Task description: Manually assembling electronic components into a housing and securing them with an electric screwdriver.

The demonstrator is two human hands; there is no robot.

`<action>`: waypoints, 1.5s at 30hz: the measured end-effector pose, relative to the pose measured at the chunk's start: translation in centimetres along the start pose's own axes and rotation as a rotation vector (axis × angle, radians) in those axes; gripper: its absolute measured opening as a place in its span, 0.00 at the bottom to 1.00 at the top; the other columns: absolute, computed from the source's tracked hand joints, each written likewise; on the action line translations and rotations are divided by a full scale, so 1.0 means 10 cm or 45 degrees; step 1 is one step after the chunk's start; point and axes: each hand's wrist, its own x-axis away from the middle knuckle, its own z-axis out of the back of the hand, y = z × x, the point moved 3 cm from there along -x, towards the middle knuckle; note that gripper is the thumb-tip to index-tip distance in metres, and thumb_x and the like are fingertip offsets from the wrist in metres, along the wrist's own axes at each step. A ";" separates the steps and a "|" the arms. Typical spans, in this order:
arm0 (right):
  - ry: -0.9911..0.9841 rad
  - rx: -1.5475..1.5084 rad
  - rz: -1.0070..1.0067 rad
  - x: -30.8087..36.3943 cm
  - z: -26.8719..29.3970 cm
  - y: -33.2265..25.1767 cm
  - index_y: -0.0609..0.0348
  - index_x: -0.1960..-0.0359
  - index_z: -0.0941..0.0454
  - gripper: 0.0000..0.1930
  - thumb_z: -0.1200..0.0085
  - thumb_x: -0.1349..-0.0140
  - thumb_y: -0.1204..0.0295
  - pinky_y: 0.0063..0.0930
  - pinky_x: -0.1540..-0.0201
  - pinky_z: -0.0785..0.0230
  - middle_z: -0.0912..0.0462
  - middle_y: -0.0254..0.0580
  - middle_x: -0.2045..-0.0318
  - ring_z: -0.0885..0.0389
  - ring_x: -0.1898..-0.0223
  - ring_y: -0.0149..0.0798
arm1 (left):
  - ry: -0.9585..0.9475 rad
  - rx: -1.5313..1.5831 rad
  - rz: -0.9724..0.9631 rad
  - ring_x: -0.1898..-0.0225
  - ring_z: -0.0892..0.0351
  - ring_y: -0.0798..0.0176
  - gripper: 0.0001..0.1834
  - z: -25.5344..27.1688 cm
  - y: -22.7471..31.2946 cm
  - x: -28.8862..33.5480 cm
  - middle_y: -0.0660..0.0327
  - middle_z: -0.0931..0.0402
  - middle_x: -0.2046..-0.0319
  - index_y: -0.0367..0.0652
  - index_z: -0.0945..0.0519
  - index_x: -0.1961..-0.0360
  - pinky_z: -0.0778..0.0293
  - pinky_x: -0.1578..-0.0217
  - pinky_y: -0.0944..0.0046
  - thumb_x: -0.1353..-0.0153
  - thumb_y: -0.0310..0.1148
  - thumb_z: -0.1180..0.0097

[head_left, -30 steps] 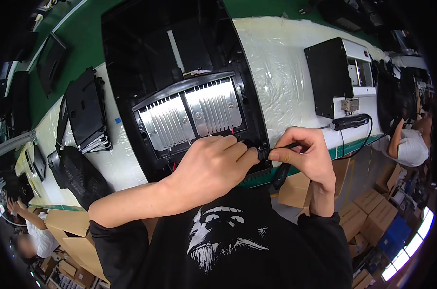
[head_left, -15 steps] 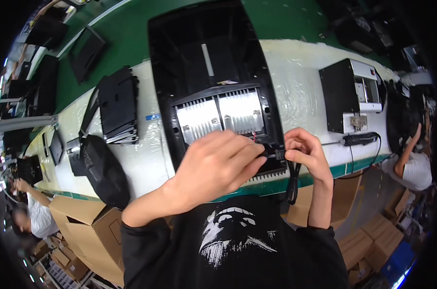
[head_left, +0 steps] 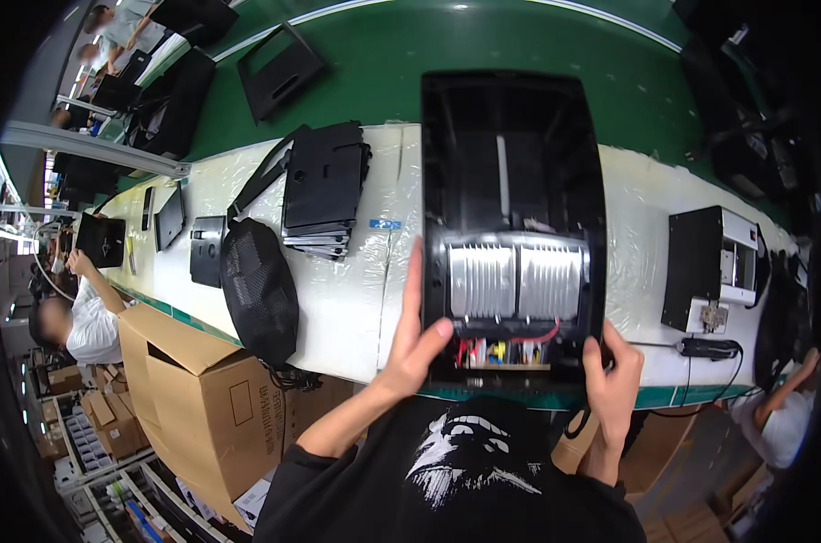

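A long black plastic housing (head_left: pixel 510 154) stands out in front of me, with two silver finned metal blocks (head_left: pixel 483 282) set side by side in it. Below the fins, an opening shows coloured wires and small electronic parts (head_left: pixel 501 354), with a red wire (head_left: pixel 544 336) curving above them. My left hand (head_left: pixel 417 348) grips the housing's lower left side, thumb on the rim. On the lower right side, my right hand (head_left: pixel 614 371) holds the opposite edge, thumb on top and fingers round the outside. A black cord loop (head_left: pixel 574 423) hangs beside my right wrist.
The plastic-covered bench (head_left: pixel 343 308) carries stacked black panels (head_left: pixel 324 181) and a black mesh-like piece (head_left: pixel 258 290) at left. At right are a black-and-silver box (head_left: pixel 700 267) and a corded black tool (head_left: pixel 709 348). An open carton (head_left: pixel 193 389) stands at lower left; other people work on both sides.
Both hands have left the lower part of the housing and now clasp its two sides. The housing has shifted and tilted, showing the wires inside. My view has turned left.
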 end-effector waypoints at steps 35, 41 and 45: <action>0.152 -0.691 0.370 -0.20 0.35 -0.24 0.69 0.49 0.32 0.25 0.42 0.51 0.74 0.24 0.58 0.35 0.25 0.49 0.55 0.25 0.60 0.35 | 0.252 -1.200 -0.658 0.41 0.45 0.44 0.47 0.44 0.88 -0.83 0.47 0.47 0.41 0.49 0.31 0.44 0.44 0.42 0.52 0.76 0.35 0.31; -0.342 -0.809 0.130 -0.31 0.29 -0.61 0.70 0.48 0.32 0.30 0.36 0.56 0.82 0.25 0.51 0.33 0.22 0.44 0.57 0.24 0.55 0.32 | -0.595 -1.172 -1.077 0.39 0.41 0.47 0.26 -0.31 0.90 -0.45 0.55 0.46 0.37 0.70 0.25 0.48 0.46 0.40 0.48 0.47 0.26 0.49; 0.046 -0.901 0.212 -0.33 0.32 -0.49 0.66 0.57 0.28 0.21 0.37 0.55 0.83 0.19 0.62 0.30 0.20 0.39 0.67 0.22 0.66 0.28 | -0.165 -0.921 -1.014 0.38 0.44 0.41 0.39 0.08 0.81 -0.66 0.47 0.48 0.38 0.47 0.36 0.40 0.41 0.42 0.53 0.57 0.27 0.36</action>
